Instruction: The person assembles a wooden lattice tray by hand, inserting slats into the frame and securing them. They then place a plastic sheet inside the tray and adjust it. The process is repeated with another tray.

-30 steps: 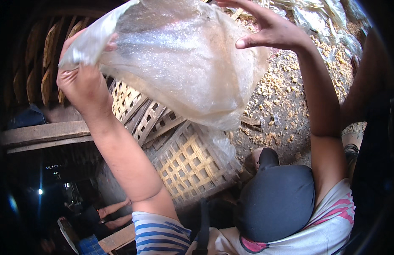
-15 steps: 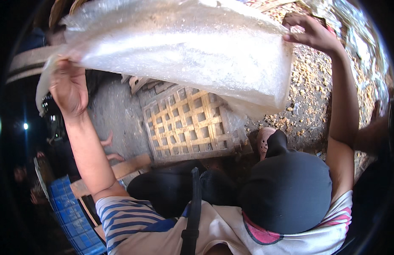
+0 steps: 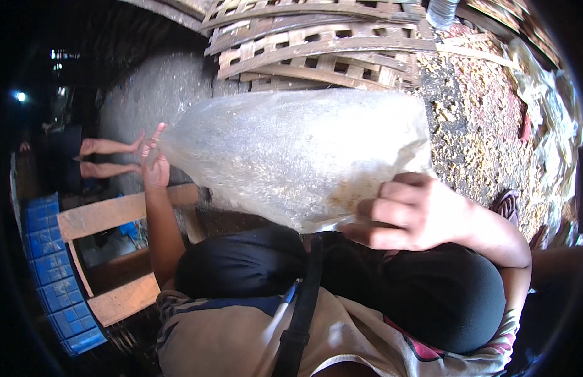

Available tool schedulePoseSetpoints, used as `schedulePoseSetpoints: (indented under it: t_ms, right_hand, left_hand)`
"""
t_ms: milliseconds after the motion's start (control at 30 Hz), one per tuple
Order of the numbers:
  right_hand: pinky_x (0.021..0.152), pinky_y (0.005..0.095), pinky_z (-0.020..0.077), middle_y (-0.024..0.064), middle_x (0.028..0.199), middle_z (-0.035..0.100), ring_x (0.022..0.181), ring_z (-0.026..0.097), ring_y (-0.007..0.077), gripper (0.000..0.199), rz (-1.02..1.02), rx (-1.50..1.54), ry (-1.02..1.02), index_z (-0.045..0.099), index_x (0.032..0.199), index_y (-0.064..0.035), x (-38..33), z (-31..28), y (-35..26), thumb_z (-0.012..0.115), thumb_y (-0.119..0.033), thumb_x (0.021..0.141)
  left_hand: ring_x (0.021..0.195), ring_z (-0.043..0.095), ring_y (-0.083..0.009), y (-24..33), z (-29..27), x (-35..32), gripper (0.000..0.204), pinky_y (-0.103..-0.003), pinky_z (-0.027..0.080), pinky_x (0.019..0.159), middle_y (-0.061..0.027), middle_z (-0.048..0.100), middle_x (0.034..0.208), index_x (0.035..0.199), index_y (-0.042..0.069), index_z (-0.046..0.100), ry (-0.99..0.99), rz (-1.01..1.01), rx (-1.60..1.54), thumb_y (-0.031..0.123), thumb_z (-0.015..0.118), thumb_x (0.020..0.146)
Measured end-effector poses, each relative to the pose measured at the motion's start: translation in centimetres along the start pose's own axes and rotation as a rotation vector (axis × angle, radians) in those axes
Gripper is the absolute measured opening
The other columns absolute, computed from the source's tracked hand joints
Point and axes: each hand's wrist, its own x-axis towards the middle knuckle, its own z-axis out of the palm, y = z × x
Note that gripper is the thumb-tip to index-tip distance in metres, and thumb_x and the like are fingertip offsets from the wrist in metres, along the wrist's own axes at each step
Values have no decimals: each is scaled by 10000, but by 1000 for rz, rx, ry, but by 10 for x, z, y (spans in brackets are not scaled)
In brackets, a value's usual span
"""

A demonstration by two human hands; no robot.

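Observation:
A large sheet of clear, cloudy plastic (image 3: pixel 285 151) stretches in front of me, above my knees, with yellowish crumbs showing on or through its right part. My left hand (image 3: pixel 154 160) is at the sheet's narrowed left end, its fingers closed on the edge and somewhat blurred. At the near right corner my right hand (image 3: pixel 414 213) grips the sheet with curled fingers, the back of the hand facing up. Whatever lies beneath the plastic is mostly hidden.
Slatted wooden lattice panels (image 3: pixel 323 47) are stacked beyond the sheet. Yellowish crumbs (image 3: pixel 473 138) cover the ground at right, beside crumpled clear plastic (image 3: pixel 555 144). A wooden frame (image 3: pixel 125 213) and blue crate-like panel (image 3: pixel 55 276) stand left. Another person's bare legs (image 3: pixel 109 147) show there.
Both hands have come down and nearer to me with the plastic sheet. The right hand moved furthest, down to near my knees. The lattice panel seen in front of me is now covered.

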Motion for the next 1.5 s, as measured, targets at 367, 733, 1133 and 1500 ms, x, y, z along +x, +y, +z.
schedulePoseSetpoints:
  t_ms: [367,733,1133,1500]
  right_hand:
    - [1090,407,427,136,1522,391,1279,499,305,612,153,91,-790,184,1592,-320,-38,149,34,383,-237,1019]
    - [1184,451,300,112,1599,304,1432,379,263,703,104,333,-797,104,1599,-302,-38,164,10,376,-511,985]
    - [992,483,440,193,1291,541,1138,547,355,653,1047,-101,-328,477,1429,-145,-112,185,20,736,-212,833]
    - [909,425,462,128,986,676,1003,625,271,542,855,-144,-612,497,1366,-37,-103,184,22,620,-304,911]
  left_hand:
    - [924,669,-207,-169,-109,-96,109,-352,564,844,-106,675,1016,1058,63,611,276,-443,-251,66,632,952]
    - [1028,672,-248,-200,-123,-91,225,-383,564,913,-148,672,1134,1174,51,574,449,-498,-192,81,632,958]
    - [1381,443,-372,-189,-94,-83,709,-534,331,1163,-251,491,1450,1469,49,391,884,-687,-661,543,524,979]
    - [1011,607,-155,-196,-110,-109,432,-317,517,816,2,621,1180,1326,134,547,528,-779,368,87,684,920]
